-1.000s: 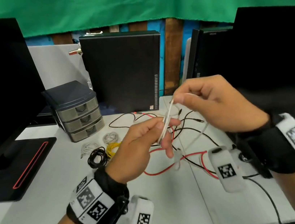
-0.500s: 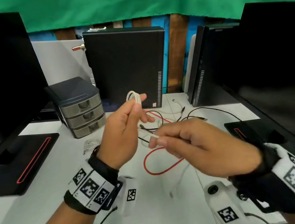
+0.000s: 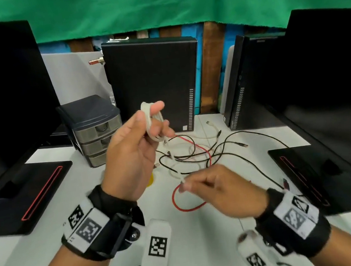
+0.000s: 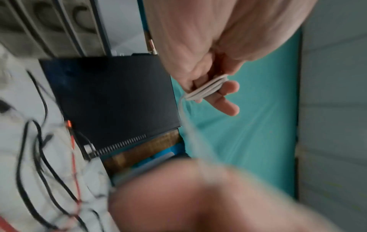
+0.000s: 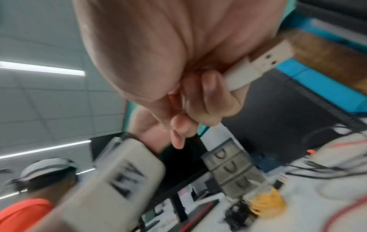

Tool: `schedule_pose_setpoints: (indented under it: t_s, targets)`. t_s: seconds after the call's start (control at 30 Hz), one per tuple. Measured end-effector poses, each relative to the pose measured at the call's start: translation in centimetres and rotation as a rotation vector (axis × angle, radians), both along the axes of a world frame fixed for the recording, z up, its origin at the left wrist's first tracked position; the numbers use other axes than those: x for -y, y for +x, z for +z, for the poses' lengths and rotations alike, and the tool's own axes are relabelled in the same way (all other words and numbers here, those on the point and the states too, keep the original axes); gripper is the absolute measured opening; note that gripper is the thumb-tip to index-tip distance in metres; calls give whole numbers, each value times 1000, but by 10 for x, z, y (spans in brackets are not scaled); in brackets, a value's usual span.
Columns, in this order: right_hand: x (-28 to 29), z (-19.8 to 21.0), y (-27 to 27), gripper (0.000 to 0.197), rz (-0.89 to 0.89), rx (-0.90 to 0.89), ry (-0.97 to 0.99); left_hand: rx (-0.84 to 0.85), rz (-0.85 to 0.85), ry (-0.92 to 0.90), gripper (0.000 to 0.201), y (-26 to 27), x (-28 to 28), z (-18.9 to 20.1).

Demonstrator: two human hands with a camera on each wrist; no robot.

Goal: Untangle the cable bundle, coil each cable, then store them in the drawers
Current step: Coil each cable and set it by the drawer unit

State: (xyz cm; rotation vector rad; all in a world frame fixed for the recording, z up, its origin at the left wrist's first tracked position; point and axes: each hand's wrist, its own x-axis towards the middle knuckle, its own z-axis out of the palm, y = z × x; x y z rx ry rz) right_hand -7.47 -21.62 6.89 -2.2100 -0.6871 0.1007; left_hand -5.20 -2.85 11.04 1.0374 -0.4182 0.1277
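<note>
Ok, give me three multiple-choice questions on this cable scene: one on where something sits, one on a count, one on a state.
1. Where is the drawer unit?
A. Far left of the table
B. On the black tower
C. At the near right edge

2. How many drawers does it have?
A. Two
B. Three
C. Five

3. What is the state of the white cable?
A. Flat on the table
B. Looped round fingers of the left hand
C. In a drawer

Answers:
1 A, it stands left of the tower.
2 B, three handled fronts show.
3 B, loops wrap the fingers while the right hand pinches its plug.
</note>
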Motion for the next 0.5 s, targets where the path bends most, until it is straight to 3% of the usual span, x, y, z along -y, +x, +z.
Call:
schedule_pose_setpoints:
  t_s: [0.07, 0.13, 0.2, 0.33, 0.4, 0.5]
  targets:
    - [-10, 4, -20, 29, 112, 65, -95, 4, 153, 160, 35, 7, 0, -9]
    - [-14, 23, -35, 33, 177, 138, -170, 97, 322, 475, 39, 8, 3, -19]
    - [-10, 50, -43, 30, 176, 232, -163, 164, 319, 669, 41, 5, 7, -26]
    - [16, 87, -20, 23, -57, 544, -9, 162, 67, 632, 37, -10, 14, -20]
    - [28, 89, 2, 24, -154, 667, -42, 118, -72, 537, 40, -20, 18, -9]
    - [33, 73, 18, 22, -158, 767, -141, 4, -218, 380, 37, -29, 19, 4]
